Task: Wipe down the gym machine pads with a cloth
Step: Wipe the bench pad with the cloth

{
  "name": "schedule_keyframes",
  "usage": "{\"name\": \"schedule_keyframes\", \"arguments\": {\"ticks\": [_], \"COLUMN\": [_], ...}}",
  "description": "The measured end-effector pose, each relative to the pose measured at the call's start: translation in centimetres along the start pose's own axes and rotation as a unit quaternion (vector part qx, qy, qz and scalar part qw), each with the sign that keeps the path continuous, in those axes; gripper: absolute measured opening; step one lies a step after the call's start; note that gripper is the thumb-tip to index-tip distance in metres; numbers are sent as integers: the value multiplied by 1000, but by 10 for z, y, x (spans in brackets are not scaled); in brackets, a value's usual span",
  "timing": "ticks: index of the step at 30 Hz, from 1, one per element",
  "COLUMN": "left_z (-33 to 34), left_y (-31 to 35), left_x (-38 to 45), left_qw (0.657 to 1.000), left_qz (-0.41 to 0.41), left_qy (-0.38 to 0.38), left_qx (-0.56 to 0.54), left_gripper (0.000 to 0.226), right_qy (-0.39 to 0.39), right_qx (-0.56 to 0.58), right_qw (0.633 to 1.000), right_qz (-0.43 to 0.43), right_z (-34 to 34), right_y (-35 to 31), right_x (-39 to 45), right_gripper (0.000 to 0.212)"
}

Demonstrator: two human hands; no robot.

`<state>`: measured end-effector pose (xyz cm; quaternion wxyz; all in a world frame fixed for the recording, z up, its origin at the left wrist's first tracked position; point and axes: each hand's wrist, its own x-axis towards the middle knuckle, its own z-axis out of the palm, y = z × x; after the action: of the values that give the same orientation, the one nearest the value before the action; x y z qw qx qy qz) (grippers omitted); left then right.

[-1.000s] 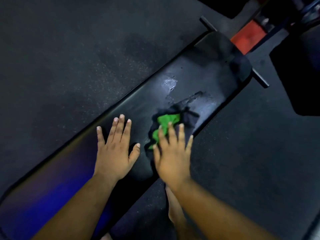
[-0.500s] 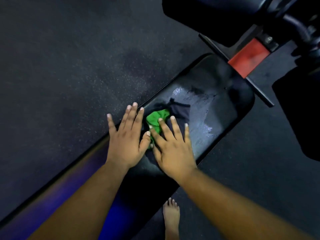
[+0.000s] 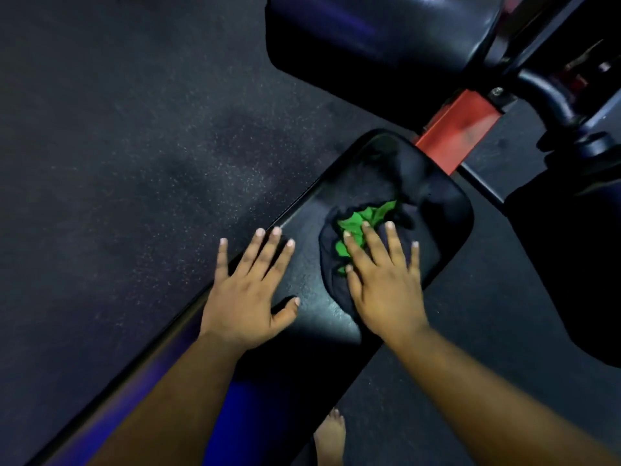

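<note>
A long black bench pad (image 3: 376, 183) runs diagonally from the lower left to the upper right. Near its far end lies a crumpled dark cloth with a bright green patch (image 3: 361, 223). My right hand (image 3: 383, 280) presses flat on this cloth with straight, spread fingers. My left hand (image 3: 248, 287) rests flat on the bare pad to the left of the cloth, its fingers spread and reaching the pad's left edge. A second black pad (image 3: 369, 38) stands beyond the bench end at the top.
Dark speckled rubber floor (image 3: 134, 163) lies on both sides of the bench. A red metal frame piece (image 3: 453, 132) and black bars join the bench to the machine at the upper right. A bare foot (image 3: 331, 435) stands on the floor beside the bench, bottom centre.
My right hand has pushed the cloth along the pad toward its far end. My left hand has slid forward too, and the two hands have come apart. The view has moved toward the machine.
</note>
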<state>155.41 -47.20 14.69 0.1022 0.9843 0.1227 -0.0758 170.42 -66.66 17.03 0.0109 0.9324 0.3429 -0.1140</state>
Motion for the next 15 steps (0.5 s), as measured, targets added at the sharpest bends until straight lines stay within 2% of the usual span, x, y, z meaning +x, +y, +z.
{"name": "schedule_keyframes", "arguments": {"ticks": [3,7,10,13,15], "left_z": [-2,-2,-2,-3,-2], "left_y": [1,0,1,2,3], "left_x": [1,3,3,3,2], "left_qw": [1000,999,1000,1000,1000], "left_qz": [-2,-9,-14,-18,-18], "left_qy": [-17,-29,-28,-25,-24], "left_qx": [5,10,4,-4,-5], "left_gripper": [87,86,86,87,87], "right_qy": [7,-1,-4,-62,-87], "right_qx": [-24,-16,-8,13,28], "right_qw": [1000,999,998,997,995], "right_qz": [2,45,61,37,41], "right_z": [-8,-19,-19,-14,-8], "right_y": [21,12,0,-21,-24], "right_x": [49,126,99,34,20], "right_gripper": [56,55,60,89,95]}}
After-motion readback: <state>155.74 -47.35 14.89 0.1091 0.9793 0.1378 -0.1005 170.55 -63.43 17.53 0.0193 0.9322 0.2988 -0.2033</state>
